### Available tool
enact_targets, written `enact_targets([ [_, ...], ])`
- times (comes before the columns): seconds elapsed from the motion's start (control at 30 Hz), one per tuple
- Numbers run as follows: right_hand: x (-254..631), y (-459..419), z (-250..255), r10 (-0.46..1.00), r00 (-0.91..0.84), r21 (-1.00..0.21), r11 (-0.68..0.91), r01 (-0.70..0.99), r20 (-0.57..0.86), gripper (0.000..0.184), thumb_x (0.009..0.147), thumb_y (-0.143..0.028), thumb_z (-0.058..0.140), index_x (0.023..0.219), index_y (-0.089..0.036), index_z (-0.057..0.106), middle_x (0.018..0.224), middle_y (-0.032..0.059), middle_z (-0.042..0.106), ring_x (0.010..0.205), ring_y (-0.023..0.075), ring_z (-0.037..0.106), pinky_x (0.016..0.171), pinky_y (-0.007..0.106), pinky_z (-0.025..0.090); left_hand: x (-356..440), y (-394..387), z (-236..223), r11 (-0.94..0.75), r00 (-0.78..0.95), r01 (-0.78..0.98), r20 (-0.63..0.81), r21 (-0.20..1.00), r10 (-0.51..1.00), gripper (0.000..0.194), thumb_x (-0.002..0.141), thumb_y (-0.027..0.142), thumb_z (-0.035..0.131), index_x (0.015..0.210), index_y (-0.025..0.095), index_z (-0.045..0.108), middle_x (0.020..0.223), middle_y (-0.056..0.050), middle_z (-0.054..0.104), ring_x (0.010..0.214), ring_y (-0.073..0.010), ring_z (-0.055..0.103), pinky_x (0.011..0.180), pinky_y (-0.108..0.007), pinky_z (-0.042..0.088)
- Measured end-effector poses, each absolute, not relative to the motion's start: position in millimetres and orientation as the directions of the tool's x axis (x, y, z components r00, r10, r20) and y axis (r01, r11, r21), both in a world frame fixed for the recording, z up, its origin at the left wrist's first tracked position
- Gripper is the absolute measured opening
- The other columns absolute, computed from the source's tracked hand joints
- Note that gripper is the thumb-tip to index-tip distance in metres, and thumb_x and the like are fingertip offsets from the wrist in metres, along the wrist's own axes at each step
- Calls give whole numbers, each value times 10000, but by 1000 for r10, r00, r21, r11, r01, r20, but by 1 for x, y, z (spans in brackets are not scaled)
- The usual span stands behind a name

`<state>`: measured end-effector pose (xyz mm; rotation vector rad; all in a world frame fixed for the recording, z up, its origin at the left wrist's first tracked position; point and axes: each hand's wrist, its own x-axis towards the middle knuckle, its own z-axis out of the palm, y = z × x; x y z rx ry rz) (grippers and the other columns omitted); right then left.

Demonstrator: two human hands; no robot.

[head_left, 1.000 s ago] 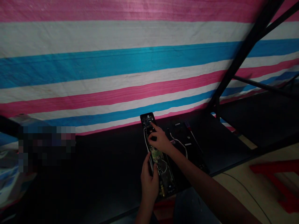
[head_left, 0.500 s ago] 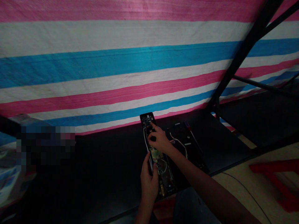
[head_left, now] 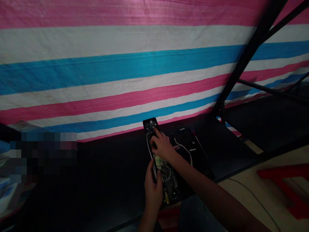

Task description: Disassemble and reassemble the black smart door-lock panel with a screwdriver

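Observation:
A long, narrow black housing (head_left: 169, 183) lies open on the dark table (head_left: 108, 180), showing a green circuit board (head_left: 159, 161), white wires and brass parts inside. My left hand (head_left: 153, 190) grips its left edge near the middle, thumb on the rim. My right hand (head_left: 162, 145) rests on the far half of the housing, fingers curled and pressing on a small part near the far end. What the fingertips touch is hidden in the dark.
A second black panel (head_left: 193, 148) with a white cable (head_left: 185, 151) lies to the right of the housing. A pink, white and blue striped tarp (head_left: 120, 74) hangs behind the table. A black metal frame (head_left: 243, 64) slants at right; a red stool (head_left: 289, 190) stands on the floor.
My right hand's extended index finger has curled in, and the hand sits slightly farther along the housing. The view has shifted a little. My left hand keeps its grip.

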<state>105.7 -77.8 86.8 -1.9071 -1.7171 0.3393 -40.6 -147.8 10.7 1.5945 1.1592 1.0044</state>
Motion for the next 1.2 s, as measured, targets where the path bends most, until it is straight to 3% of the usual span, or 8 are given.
enact_targets([
  [0.17, 101, -79, 87, 969, 174, -529, -57, 847, 175, 208, 795, -146, 634, 974, -243, 594, 1617, 98, 278, 1387, 381, 350, 1012, 588, 326, -40, -147, 11, -169, 222, 231, 117, 958, 968, 477, 960, 346, 514, 1415, 211, 474, 1443, -132, 549, 1341, -274, 510, 1109, -437, 412],
  [0.37, 116, -81, 82, 974, 158, -714, 5, 700, 161, 177, 773, -98, 594, 881, -239, 585, 1613, 65, 305, 1327, 294, 489, 989, 494, 407, -38, -148, 15, -94, 239, 179, 49, 979, 970, 617, 970, 382, 509, 1531, 241, 292, 1400, -141, 584, 1239, -262, 608, 1004, -421, 508],
  [0.47, 119, -81, 80, 968, 152, -753, 53, 656, 200, 226, 759, -85, 592, 928, -236, 590, 1603, 88, 321, 1365, 283, 464, 1010, 469, 407, -38, -147, 12, -145, 246, 194, 95, 970, 965, 584, 976, 372, 497, 1523, 243, 339, 1522, -129, 472, 1373, -265, 485, 1116, -441, 407],
  [0.57, 118, -78, 76, 961, 166, -745, 58, 664, 222, 359, 732, -125, 657, 1065, -233, 579, 1590, 130, 329, 1382, 305, 441, 1032, 486, 395, -38, -146, 7, -189, 252, 196, 137, 962, 958, 556, 973, 353, 500, 1506, 245, 390, 1561, -103, 433, 1427, -259, 415, 1175, -442, 328],
  [0.83, 112, -74, 75, 960, 186, -672, 4, 740, 210, 719, 746, -155, 653, 1415, -266, 416, 1601, 106, 309, 1285, 325, 512, 1042, 492, 409, -40, -144, 4, -226, 263, 202, 170, 953, 950, 532, 955, 324, 522, 1475, 232, 453, 1479, -117, 526, 1378, -274, 475, 1120, -440, 407],
  [1.2, 109, -76, 85, 972, 181, -608, -54, 792, 150, 764, 756, -169, 654, 1460, -264, 376, 1618, 118, 267, 1285, 354, 495, 1019, 527, 425, -37, -144, 8, -233, 273, 207, 173, 950, 946, 520, 963, 320, 510, 1474, 239, 449, 1431, -116, 555, 1334, -269, 513, 1080, -433, 443],
])
